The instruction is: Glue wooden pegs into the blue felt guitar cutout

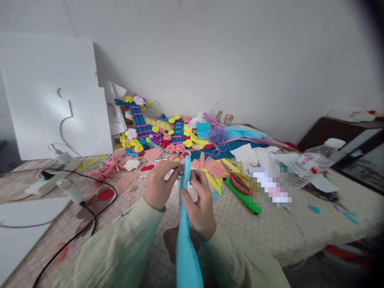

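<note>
Two hands up, both pinching one blue strip [183, 216], stood on end between them. Your left hand [157, 184] has thumb and forefinger closed at the strip's left edge near its top; can't tell if something small is pinched in there too. Your right hand [201, 206] has thumb and fingers closed on the right side, just below the tip, no gap showing. Probably held edge-on so both sets of fingertips reach the same narrow spot; the rest of the strip hangs down between your sleeves [120, 240], likely so it stays out of the way.

Just past the grip: salmon paper pieces [214, 166] and yellow strips [213, 182], loose offcuts by the look. Right of the grip: green cutter [243, 197] with red-handled scissors [238, 184] at its upper end, seemingly parked within easy reach. Left of it: white paper flower [132, 164], pink folded fans [112, 166].

Further beyond: purple yarn [218, 138], blue box [203, 131], blue panels [139, 120] amid paper flowers, pushed back perhaps to free the front. Far left: power strip [54, 176], then white board [57, 100], upright near the wall. Far right: clear plastic bottle [321, 154].
</note>
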`<state>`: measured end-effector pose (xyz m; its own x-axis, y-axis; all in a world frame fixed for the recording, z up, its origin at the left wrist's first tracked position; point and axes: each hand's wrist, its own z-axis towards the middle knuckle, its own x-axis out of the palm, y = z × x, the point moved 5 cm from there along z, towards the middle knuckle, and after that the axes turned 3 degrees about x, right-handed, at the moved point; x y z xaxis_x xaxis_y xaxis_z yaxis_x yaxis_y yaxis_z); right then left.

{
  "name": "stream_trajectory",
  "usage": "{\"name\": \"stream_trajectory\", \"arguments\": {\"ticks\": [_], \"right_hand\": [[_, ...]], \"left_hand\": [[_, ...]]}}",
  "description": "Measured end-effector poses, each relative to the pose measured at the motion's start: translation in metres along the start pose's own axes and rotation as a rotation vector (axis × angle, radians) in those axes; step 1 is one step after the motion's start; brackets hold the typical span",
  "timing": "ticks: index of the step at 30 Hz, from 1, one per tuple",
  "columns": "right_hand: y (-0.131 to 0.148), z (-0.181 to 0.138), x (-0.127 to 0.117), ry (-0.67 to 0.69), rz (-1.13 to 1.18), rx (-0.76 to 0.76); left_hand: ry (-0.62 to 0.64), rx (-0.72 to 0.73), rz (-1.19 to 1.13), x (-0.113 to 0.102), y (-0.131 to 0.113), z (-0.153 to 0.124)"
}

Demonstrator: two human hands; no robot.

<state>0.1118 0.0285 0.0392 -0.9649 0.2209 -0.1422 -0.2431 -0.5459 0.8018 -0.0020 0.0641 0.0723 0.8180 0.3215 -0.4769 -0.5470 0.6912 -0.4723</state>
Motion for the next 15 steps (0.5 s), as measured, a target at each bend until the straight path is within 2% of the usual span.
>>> {"name": "stream_trajectory", "arguments": {"ticks": [5, 15], "right_hand": [[0.0020, 0.0014, -0.0013, -0.003, -0.005, -0.016], [0.0001, -0.0021, -0.0002, -0.010, 0.022, 0.023]], "left_hand": [[-0.004, 0.077, 0.037, 0.0019, -0.0041, -0.0008], [-0.020, 0.054, -0.016, 0.0068, -0.0005, -0.0077]]}}
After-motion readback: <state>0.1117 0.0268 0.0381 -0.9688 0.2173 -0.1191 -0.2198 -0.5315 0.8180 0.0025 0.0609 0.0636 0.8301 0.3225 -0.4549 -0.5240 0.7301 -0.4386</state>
